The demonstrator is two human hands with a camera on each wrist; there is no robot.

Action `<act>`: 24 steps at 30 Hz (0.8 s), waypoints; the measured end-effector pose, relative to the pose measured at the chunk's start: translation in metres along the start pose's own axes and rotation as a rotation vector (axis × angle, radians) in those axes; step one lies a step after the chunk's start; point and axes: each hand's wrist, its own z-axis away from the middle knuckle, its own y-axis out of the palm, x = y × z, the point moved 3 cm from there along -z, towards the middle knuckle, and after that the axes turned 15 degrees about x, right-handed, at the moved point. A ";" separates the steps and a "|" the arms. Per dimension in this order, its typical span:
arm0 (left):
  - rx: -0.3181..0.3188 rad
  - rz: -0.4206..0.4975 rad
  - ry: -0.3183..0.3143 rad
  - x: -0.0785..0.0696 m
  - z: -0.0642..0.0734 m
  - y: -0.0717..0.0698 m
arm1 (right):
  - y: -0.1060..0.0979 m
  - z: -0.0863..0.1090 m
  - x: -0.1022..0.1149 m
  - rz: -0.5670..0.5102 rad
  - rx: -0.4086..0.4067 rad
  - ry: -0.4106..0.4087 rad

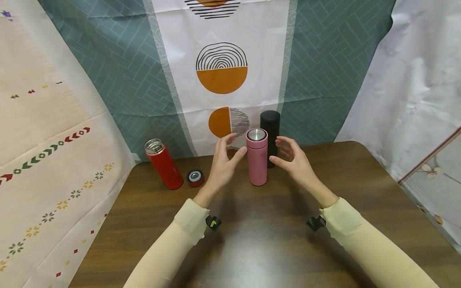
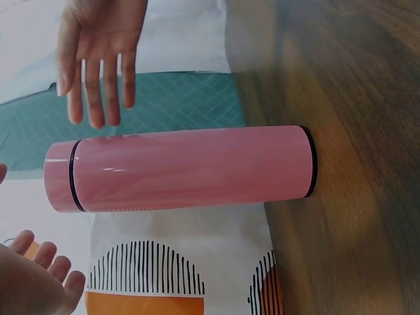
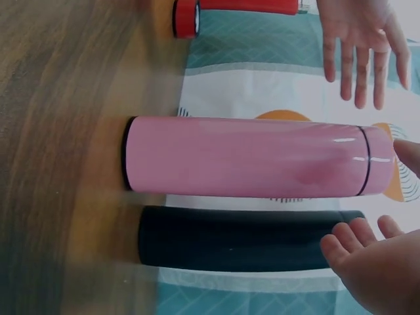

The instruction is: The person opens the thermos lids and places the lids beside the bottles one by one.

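Note:
A pink thermos bottle (image 1: 257, 164) with its lid on stands upright on the table, between the two hands. On its left side is my left hand (image 1: 224, 162), fingers spread and apart from the bottle. My right hand (image 1: 291, 160) hovers to the right with loosely bent fingers, holding nothing. In the left wrist view a gap shows between the pink bottle (image 2: 190, 167) and both hands. Just behind it stands a black thermos bottle (image 1: 271, 120), partly hidden by the pink one; the right hand is in front of its right edge.
A lidless red thermos bottle (image 1: 165, 166) stands at the table's back left, its metal mouth showing. Beside it lies its red and black lid (image 1: 195, 177). Patterned cloths (image 1: 317, 80) hang along the back and sides of the brown table (image 1: 259, 240).

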 end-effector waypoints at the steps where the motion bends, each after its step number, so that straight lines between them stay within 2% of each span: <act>1: 0.001 0.000 -0.003 0.000 -0.001 0.000 | 0.000 -0.001 -0.002 -0.010 0.003 0.007; 14: -0.002 0.022 -0.011 0.002 -0.006 0.002 | 0.007 -0.012 -0.033 -0.059 0.023 0.039; 24: -0.012 0.019 -0.006 0.001 -0.010 0.008 | 0.012 -0.018 -0.047 -0.086 0.044 0.056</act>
